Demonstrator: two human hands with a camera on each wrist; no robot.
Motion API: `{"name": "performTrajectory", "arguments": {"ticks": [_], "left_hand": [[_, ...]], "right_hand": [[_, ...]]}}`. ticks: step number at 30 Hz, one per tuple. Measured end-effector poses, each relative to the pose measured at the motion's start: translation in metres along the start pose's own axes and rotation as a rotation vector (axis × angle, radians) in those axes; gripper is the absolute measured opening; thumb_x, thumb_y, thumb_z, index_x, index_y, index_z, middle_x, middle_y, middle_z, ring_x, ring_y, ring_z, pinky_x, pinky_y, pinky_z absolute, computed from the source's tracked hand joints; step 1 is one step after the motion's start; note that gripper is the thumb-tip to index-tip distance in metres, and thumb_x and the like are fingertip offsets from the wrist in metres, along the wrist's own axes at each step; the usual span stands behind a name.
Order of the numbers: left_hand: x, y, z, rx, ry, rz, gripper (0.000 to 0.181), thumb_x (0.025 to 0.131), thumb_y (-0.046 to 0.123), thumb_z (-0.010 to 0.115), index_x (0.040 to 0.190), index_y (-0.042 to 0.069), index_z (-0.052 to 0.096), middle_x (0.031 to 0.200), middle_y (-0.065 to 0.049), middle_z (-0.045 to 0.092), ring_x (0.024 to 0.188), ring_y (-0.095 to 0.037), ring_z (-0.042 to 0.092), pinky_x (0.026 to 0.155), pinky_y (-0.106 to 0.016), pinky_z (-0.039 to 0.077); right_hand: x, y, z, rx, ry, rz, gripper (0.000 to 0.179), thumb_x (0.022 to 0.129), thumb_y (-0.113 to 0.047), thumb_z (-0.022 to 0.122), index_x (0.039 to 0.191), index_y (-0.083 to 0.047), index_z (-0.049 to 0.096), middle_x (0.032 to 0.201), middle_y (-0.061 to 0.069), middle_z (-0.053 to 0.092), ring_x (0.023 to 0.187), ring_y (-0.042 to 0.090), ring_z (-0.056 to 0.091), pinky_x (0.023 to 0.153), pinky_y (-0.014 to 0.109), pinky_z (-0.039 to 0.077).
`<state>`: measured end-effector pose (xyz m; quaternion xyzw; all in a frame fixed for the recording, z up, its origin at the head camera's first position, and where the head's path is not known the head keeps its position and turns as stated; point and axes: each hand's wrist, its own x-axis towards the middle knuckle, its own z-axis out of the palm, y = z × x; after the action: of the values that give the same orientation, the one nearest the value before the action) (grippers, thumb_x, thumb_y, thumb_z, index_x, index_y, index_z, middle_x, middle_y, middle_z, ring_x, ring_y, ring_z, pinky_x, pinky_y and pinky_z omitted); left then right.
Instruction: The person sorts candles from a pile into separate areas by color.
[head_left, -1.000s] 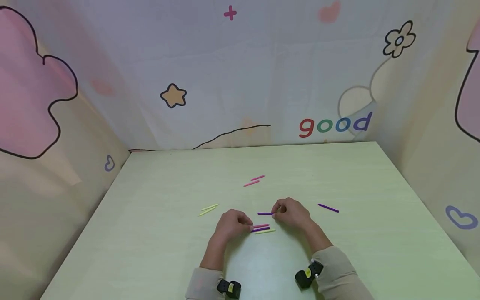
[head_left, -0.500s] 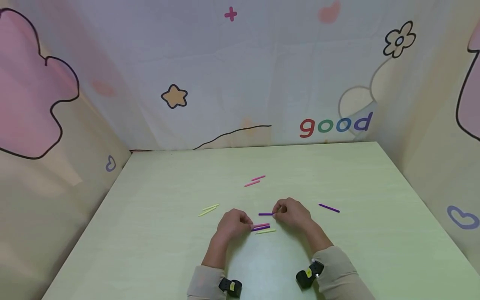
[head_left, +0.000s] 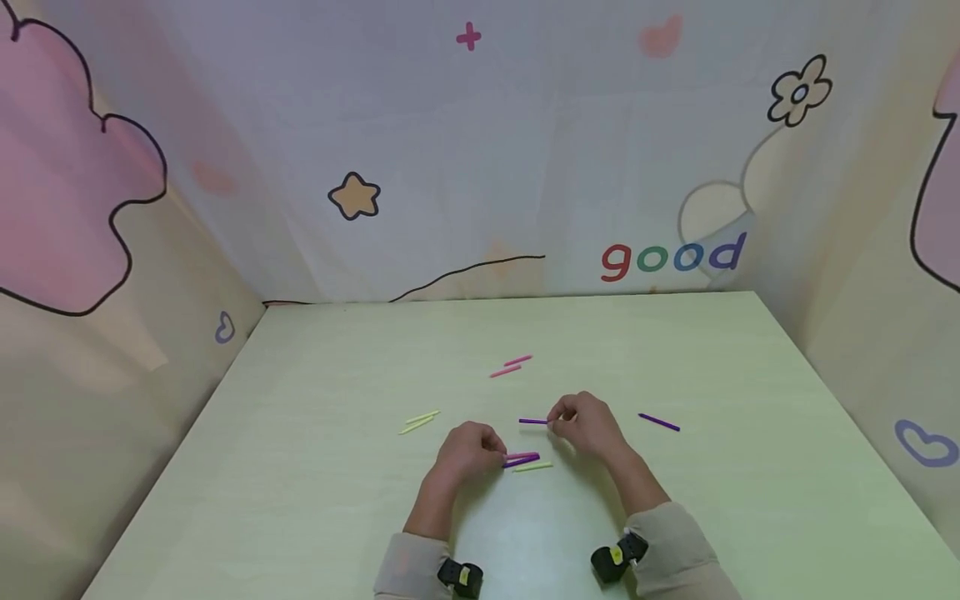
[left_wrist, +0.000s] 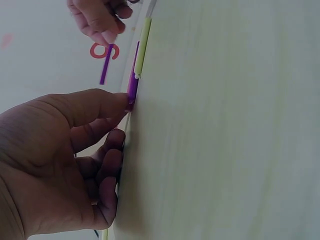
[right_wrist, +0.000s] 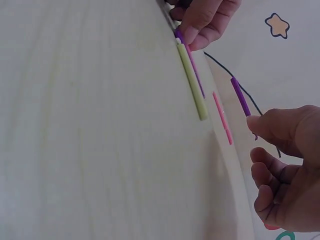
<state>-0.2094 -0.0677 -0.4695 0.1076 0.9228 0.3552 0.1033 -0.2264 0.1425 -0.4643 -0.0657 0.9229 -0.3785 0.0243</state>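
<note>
In the head view my right hand [head_left: 588, 427] pinches one end of a thin purple stick [head_left: 532, 421] between thumb and forefinger. The right wrist view shows this purple stick [right_wrist: 240, 95] off the table. My left hand [head_left: 470, 452] has its thumb and forefinger at the left end of another purple stick [head_left: 522, 461], which lies on the table. A pink stick [head_left: 523, 455] lies along that one's far side, its left end also by the fingertips; whether they touch it I cannot tell. Just nearer lies a yellow stick [head_left: 533, 467], apart from the hand.
Two pink sticks [head_left: 506, 371] lie farther back on the pale table [head_left: 315, 500]. Two yellow sticks [head_left: 417, 424] lie left of the left hand, and a purple stick [head_left: 659, 422] lies to the right. A printed cloth [head_left: 465, 150] stands behind the table.
My right hand has risen slightly with its purple stick, away from the table. The left hand keeps its place at the other purple stick. The head view has tilted a little.
</note>
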Motion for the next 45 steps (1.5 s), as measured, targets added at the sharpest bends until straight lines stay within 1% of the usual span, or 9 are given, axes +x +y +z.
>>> {"name": "performTrajectory", "arguments": {"ticks": [5,10,16,19,22,25,31,41,45], "left_hand": [[0.000,-0.002,0.002,-0.013,-0.004,0.011,0.005,0.078,0.008,0.071,0.074,0.010,0.069,0.066,0.006,0.057,0.066,-0.012,0.048,0.065,-0.029,0.041],[0.000,-0.002,0.002,-0.031,-0.010,0.000,0.005,0.078,0.007,0.071,0.074,0.009,0.069,0.066,0.005,0.056,0.067,-0.013,0.048,0.065,-0.030,0.040],[0.001,-0.002,0.001,-0.017,0.000,0.009,0.005,0.077,0.008,0.071,0.073,0.010,0.069,0.065,0.006,0.057,0.067,-0.012,0.048,0.064,-0.029,0.040],[0.002,-0.003,0.000,-0.002,0.011,0.017,0.005,0.076,0.008,0.072,0.073,0.011,0.069,0.065,0.007,0.057,0.066,-0.012,0.048,0.063,-0.028,0.040],[0.001,-0.003,-0.001,-0.001,0.011,0.010,0.005,0.076,0.009,0.071,0.072,0.011,0.069,0.064,0.006,0.056,0.064,-0.012,0.047,0.061,-0.028,0.039],[0.001,-0.002,-0.002,-0.013,0.008,-0.002,0.005,0.077,0.008,0.071,0.072,0.010,0.069,0.064,0.006,0.056,0.064,-0.012,0.047,0.060,-0.027,0.039],[0.001,-0.003,-0.002,-0.019,0.019,0.011,0.003,0.074,0.007,0.072,0.072,0.008,0.069,0.064,0.006,0.057,0.061,-0.011,0.046,0.058,-0.026,0.039],[0.000,-0.002,-0.002,-0.027,0.031,0.003,0.004,0.072,0.005,0.072,0.075,0.006,0.070,0.067,0.005,0.058,0.067,-0.012,0.048,0.064,-0.029,0.041],[0.001,-0.002,-0.001,-0.033,0.030,-0.004,0.004,0.072,0.005,0.073,0.074,0.007,0.070,0.067,0.005,0.058,0.068,-0.013,0.048,0.065,-0.029,0.041]], "right_hand": [[-0.005,-0.006,-0.005,0.023,0.050,-0.015,0.004,0.080,-0.011,0.068,0.080,-0.007,0.068,0.082,0.003,0.052,0.075,0.020,0.048,0.063,0.032,0.038],[-0.006,-0.007,-0.007,0.030,0.059,-0.018,0.004,0.080,-0.011,0.067,0.080,-0.007,0.067,0.081,0.003,0.053,0.074,0.019,0.048,0.061,0.031,0.039],[-0.008,-0.008,-0.009,0.039,0.056,-0.022,0.003,0.080,-0.011,0.068,0.079,-0.008,0.067,0.081,0.003,0.053,0.072,0.019,0.048,0.060,0.031,0.039],[-0.012,-0.008,-0.011,0.049,0.043,-0.008,0.003,0.081,-0.011,0.068,0.079,-0.008,0.067,0.082,0.003,0.053,0.073,0.019,0.049,0.060,0.031,0.039],[-0.016,-0.006,-0.015,0.065,0.030,0.014,0.004,0.082,-0.010,0.068,0.081,-0.007,0.066,0.083,0.003,0.054,0.073,0.020,0.049,0.060,0.031,0.040],[-0.019,-0.003,-0.019,0.068,0.021,0.020,0.004,0.082,-0.010,0.067,0.082,-0.006,0.066,0.084,0.003,0.054,0.075,0.020,0.050,0.061,0.031,0.041],[-0.027,0.005,-0.026,0.072,0.022,0.017,0.005,0.082,-0.010,0.068,0.083,-0.006,0.067,0.085,0.003,0.056,0.076,0.020,0.052,0.062,0.032,0.042],[-0.037,0.020,-0.039,0.060,0.048,0.030,0.004,0.083,-0.008,0.067,0.086,-0.008,0.068,0.086,0.004,0.058,0.078,0.021,0.052,0.062,0.033,0.042],[-0.039,0.027,-0.045,0.069,0.066,0.014,0.003,0.082,-0.007,0.068,0.085,-0.007,0.068,0.084,0.002,0.060,0.075,0.020,0.053,0.060,0.032,0.042]]}}
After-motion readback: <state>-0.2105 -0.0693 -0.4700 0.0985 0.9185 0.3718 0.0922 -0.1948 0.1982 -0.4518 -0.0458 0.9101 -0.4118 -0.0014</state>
